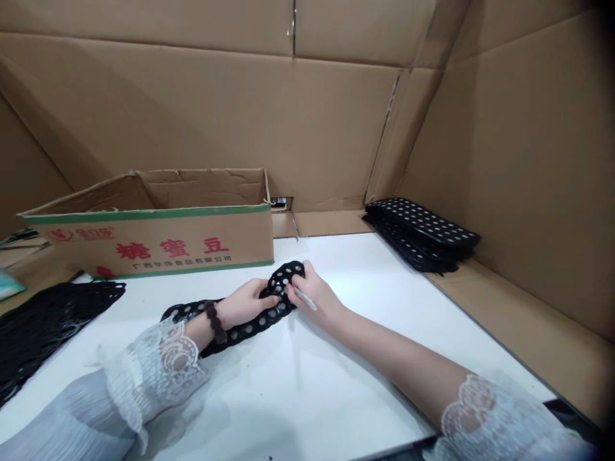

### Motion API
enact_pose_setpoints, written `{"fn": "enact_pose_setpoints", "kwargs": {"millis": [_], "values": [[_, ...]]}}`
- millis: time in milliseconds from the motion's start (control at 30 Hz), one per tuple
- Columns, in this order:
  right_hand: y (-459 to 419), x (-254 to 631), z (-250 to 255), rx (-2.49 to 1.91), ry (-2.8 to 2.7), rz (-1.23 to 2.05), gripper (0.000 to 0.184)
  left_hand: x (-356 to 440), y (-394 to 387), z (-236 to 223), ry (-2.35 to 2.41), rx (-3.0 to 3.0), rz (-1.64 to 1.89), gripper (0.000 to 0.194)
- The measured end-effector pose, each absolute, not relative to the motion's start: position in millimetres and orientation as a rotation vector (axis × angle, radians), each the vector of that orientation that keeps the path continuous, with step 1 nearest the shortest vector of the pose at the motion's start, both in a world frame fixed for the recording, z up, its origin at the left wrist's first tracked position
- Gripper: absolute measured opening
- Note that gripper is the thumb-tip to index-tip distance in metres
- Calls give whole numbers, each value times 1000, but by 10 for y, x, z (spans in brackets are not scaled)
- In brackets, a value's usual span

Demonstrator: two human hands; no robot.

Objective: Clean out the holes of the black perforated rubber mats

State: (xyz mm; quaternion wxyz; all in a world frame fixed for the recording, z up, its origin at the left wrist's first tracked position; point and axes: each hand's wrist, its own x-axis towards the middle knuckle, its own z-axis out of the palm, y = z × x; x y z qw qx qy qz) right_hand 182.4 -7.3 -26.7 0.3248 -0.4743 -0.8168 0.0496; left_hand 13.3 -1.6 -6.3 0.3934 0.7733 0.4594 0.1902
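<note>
A long black piece dotted with round holes [245,330] lies across the white table, its far end lifted and curled over. My left hand [247,301] pinches it near the curl, thumb on top and fingers behind. At the raised end is my right hand [314,296], closed around a slim white stick-like tool [306,298]. The tool's tip meets the holes near my fingertips; what exactly it touches there is hidden. My right fingers also press against the edge of the curled end.
An open cardboard box [158,246] with red print stands behind my left hand. Flat black openwork sheets [52,326] lie at the left. A stack of black dotted pieces [423,230] rests at the back right. Tall cardboard walls [216,115] surround the white table [327,397].
</note>
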Motion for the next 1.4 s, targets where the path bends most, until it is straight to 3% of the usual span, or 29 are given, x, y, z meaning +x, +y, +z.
{"fn": "enact_pose_setpoints", "kwargs": {"millis": [300, 567, 800, 1067, 1400], "values": [[-69, 2026, -60, -1247, -1866, 635, 30, 54, 77, 33, 1052, 2075, 309, 28], [-59, 2037, -62, -1182, -1755, 706, 29, 139, 57, -113, 1371, 2531, 482, 33], [-82, 1994, -159, -1258, -1722, 840, 27, -76, 151, -37, 1343, 2801, 168, 32], [-123, 1941, -205, -1163, -1740, 746, 30, 149, 85, -96, 1134, 2461, 629, 20], [-117, 1932, -236, -1164, -1776, 748, 28, 212, 48, -212, 1229, 2232, 681, 12]]}}
